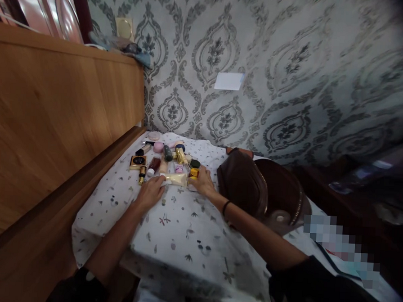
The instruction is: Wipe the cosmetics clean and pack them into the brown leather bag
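Observation:
A pale cream squeeze tube (177, 179) lies crosswise at the near edge of a group of cosmetics. My left hand (151, 192) has its fingers closed on the tube's left end. My right hand (204, 182) is curled round a small yellow jar (194, 173) at the tube's right end; its thumb is close to the tube. Just behind are a dark-lidded jar (195, 163), a gold tube (180, 156) and a small pink-and-white container (179, 169). Left of these lie a dark red bottle (154, 166) with a white cap and a gold-and-black compact (139, 161).
A brown leather bag (242, 184) stands right of my right forearm. The white patterned cloth (183, 235) covers the table. A wooden cabinet side (61, 116) rises at the left, and a patterned wall (213, 57) stands behind.

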{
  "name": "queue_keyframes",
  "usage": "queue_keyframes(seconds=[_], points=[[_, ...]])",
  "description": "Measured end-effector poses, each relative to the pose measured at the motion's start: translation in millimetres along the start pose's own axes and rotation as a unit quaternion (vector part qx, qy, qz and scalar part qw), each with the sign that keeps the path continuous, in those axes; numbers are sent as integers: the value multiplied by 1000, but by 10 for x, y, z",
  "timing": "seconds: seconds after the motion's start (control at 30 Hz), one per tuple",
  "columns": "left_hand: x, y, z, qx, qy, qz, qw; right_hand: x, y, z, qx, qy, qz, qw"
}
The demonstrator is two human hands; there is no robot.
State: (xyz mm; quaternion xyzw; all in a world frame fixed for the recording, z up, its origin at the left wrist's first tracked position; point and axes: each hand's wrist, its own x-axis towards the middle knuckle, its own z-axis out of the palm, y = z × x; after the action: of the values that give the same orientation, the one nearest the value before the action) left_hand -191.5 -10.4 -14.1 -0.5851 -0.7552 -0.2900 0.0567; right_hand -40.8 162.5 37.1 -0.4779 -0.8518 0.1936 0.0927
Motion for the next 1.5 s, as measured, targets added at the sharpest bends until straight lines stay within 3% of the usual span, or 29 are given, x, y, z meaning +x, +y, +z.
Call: queue_keyframes(seconds=[0.13, 0.27, 0.57, 0.63, 0.77, 0.9, 1.0, 1.07, 1.2, 1.33, 1.5], points=[[-17, -8, -4, -6, 9, 10, 1000, -256, 144, 142, 123, 32, -19, 992], [-24, -17, -3, -20, 15, 20, 999, -374, 300, 181, 233, -11, -81, 969], [-92, 69, -44, -81, 16, 28, 996, -558, 485, 402, 378, -59, -112, 917], [-100, 123, -56, -108, 16, 24, 994, -590, 499, 435, 392, -53, -135, 909], [-74, 319, -94, -146, 23, 21, 989, -631, 518, 423, 324, -23, -197, 925], [0, 635, -93, -121, 11, 103, 987, -610, 546, 402, 314, -11, -238, 919], [77, 849, -54, -45, -27, 195, 979, -583, 568, 424, 333, 11, -265, 905], [146, 926, -38, 6, -56, 222, 973, -576, 581, 438, 340, 24, -276, 899], [300, 895, -58, 4, -85, 178, 980, -583, 597, 424, 332, 25, -275, 902], [358, 776, -77, -97, -109, 121, 982, -588, 617, 387, 332, 6, -286, 899], [262, 704, -17, -209, -103, 56, 971, -596, 656, 382, 364, 1, -305, 880]])
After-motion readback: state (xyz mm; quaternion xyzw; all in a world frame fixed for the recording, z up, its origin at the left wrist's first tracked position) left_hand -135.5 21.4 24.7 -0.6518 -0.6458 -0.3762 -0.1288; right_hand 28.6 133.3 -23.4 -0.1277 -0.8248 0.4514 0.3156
